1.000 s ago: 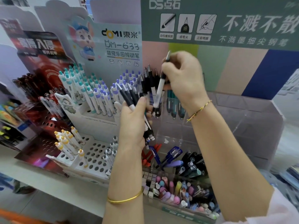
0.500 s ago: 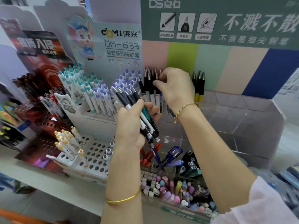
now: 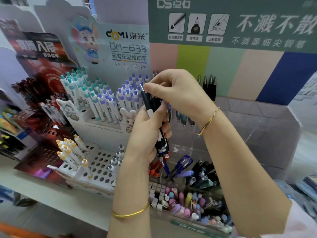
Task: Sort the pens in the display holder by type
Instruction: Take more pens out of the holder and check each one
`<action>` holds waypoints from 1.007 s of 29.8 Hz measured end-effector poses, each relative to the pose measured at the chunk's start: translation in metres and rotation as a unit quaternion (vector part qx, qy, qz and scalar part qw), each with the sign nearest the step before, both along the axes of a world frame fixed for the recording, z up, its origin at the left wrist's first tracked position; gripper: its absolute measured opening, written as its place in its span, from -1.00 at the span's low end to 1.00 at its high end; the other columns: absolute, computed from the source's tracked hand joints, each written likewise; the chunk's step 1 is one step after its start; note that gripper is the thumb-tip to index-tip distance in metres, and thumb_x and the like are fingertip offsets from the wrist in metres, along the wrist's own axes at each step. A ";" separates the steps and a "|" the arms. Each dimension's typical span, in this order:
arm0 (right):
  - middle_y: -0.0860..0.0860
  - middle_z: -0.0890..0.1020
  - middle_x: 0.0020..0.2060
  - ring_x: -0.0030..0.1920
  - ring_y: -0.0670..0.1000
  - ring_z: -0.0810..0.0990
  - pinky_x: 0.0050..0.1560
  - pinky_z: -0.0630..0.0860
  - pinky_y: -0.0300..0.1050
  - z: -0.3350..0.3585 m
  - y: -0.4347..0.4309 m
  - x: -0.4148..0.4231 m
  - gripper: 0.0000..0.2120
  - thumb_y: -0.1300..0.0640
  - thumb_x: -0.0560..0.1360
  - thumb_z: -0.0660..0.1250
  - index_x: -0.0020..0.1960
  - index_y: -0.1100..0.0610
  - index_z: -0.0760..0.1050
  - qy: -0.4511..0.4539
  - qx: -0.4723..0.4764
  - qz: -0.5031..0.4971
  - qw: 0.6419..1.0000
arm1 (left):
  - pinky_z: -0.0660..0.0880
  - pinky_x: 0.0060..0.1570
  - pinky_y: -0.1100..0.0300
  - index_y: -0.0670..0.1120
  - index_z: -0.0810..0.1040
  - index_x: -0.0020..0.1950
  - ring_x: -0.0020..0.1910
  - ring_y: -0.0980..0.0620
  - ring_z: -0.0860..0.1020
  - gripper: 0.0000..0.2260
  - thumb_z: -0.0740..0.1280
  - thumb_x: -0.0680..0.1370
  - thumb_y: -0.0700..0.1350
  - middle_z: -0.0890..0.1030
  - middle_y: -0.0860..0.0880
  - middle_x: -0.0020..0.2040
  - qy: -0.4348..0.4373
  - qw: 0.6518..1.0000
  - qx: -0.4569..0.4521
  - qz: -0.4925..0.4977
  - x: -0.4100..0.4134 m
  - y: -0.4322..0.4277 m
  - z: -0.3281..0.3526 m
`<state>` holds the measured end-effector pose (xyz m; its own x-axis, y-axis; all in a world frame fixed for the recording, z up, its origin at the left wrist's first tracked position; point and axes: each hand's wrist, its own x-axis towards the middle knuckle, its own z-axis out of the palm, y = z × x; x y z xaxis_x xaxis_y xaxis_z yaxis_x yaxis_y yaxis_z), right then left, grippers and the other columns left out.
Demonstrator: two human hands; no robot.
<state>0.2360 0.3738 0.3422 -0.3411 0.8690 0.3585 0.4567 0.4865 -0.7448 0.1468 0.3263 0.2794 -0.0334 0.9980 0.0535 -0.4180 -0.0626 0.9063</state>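
Right hand [image 3: 178, 93] back; pen [image 3: 146, 99] (near-upright, tip-down)

A bundle of click pens [image 3: 161, 140], black and white barrels, gripped in the left hand [image 3: 145, 134], tips down, slightly tilted, in front of the clear display holder [image 3: 257, 127]. One black-and-white pen [image 3: 145, 100] at the bundle's left edge, metal end up, pinched near the top by the right hand [image 3: 176, 93]. In the holder's back row, a few black pens [image 3: 210, 86], upright, silver tops. Lower down, in separate compartments: red pens [image 3: 154, 167], blue capped pens [image 3: 181, 163], dark pens [image 3: 202, 174], and at the very front pastel pens [image 3: 181, 198], all leaning.
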 end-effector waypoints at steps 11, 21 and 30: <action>0.02 0.53 -0.40 -0.48 -0.12 0.47 -0.46 0.47 -0.27 -0.001 0.008 0.007 -0.93 0.28 0.42 0.43 -0.16 0.18 0.56 0.074 -0.079 0.036 0.993 | 0.33 -0.46 0.26 -0.20 0.44 0.10 -0.44 0.11 0.35 -0.75 0.22 0.58 -0.03 0.44 0.00 -0.33 -0.014 0.999 0.008 -0.028 -0.004 0.000 0.005; 0.08 0.58 -0.30 -0.38 -0.06 0.57 -0.48 0.49 -0.27 0.003 0.007 0.013 -0.96 0.31 0.47 0.36 -0.13 0.23 0.51 0.206 -0.068 0.008 0.976 | 0.53 -0.44 0.25 -0.23 0.54 -0.03 -0.39 0.07 0.60 -0.80 0.15 0.64 -0.19 0.63 -0.06 -0.33 -0.115 0.991 -0.063 -0.004 -0.007 0.000 0.004; -0.07 0.53 -0.26 -0.18 0.05 0.57 -0.16 0.56 0.01 0.017 0.021 0.015 -0.95 0.22 0.43 0.35 -0.14 0.11 0.49 0.196 0.253 -0.180 0.930 | 0.49 -0.49 0.24 -0.16 0.45 -0.02 -0.52 0.09 0.50 -0.88 0.16 0.65 -0.17 0.48 -0.02 -0.38 -0.053 0.991 -0.088 0.087 -0.006 0.001 0.000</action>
